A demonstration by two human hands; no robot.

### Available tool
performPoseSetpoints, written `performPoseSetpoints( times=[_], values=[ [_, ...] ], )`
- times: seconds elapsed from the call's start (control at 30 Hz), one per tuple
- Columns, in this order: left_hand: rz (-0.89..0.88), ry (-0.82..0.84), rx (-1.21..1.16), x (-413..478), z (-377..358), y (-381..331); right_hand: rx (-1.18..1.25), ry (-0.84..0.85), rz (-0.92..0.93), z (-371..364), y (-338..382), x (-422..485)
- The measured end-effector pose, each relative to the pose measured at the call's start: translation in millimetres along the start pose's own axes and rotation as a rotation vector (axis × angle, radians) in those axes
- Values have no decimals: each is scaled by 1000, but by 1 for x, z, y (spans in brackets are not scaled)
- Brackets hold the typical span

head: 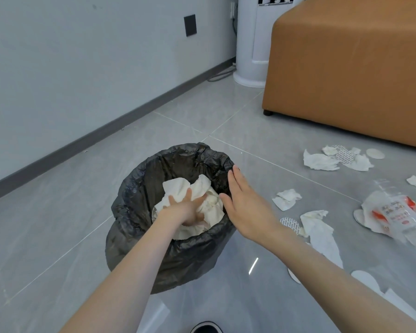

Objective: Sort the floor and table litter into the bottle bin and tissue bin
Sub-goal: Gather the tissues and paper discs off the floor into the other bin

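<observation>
Pressing down into the bin [130, 236] (only one is in view, lined with a black bag), the left hand [190, 211] lies on the tissues [178, 186] already inside. Its grip is spread, fingers splayed and holding nothing, probably to pack the wad lower so that more will fit. The right hand [245, 207] hovers at the bin's right rim, its grip flat, fingers straight and close together, pinching nothing. Whether it touches the bag I cannot tell, though it seems placed to steady the bin against the push. More litter lies on the floor [58, 224] to the right, apart from the bin: one crumpled clear bottle [399, 212] with a red label, at least six loose tissues [320, 162], and two patterned round seals [344, 153] among several plain white discs [375, 153]. No second bin shows, so where the bottle should go is out of view. By the look of it, tissues are being handled first and the sorting is partly done.
</observation>
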State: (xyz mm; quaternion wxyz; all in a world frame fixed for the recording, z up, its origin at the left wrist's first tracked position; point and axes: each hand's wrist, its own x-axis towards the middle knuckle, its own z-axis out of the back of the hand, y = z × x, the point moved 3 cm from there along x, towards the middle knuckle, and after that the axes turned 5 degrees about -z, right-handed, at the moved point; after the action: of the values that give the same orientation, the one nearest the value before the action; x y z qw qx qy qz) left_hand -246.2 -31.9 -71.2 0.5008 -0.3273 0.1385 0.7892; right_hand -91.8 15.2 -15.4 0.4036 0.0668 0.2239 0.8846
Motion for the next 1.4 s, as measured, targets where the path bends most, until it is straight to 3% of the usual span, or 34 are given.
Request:
performPoseSetpoints(
  times=[0.17, 0.3, 0.4, 0.47, 0.63, 0.83, 1.0, 1.23, 1.4],
  values=[
    [-6, -320, -163, -28, 23, -17, 297, -90, -13, 13, -25, -13],
    [-46, -659, -276, -64, 49, -49, 361, -211, -134, 28, -61, -35],
    [-211, -947, -324, -89, 71, -82, 385, -245, -257, 35, -96, -54],
    [-319, -1015, -368, -96, 79, -106, 393, -266, -330, 41, -120, -70],
    [-490, -954, -404, -85, 64, -175, 258, -141, -548, 40, -188, -125],
    [-588, -578, -317, -26, -22, -250, 142, 89, -830, 10, -266, -191],
    [-540, -259, -237, 9, -101, -265, 116, 113, -821, -12, -289, -208],
    [-371, -224, -201, 25, -145, -248, -18, 16, -919, -33, -294, -204],
    [-399, -338, -250, 28, -151, -248, 263, -85, -928, -44, -296, -205]
  ],
)
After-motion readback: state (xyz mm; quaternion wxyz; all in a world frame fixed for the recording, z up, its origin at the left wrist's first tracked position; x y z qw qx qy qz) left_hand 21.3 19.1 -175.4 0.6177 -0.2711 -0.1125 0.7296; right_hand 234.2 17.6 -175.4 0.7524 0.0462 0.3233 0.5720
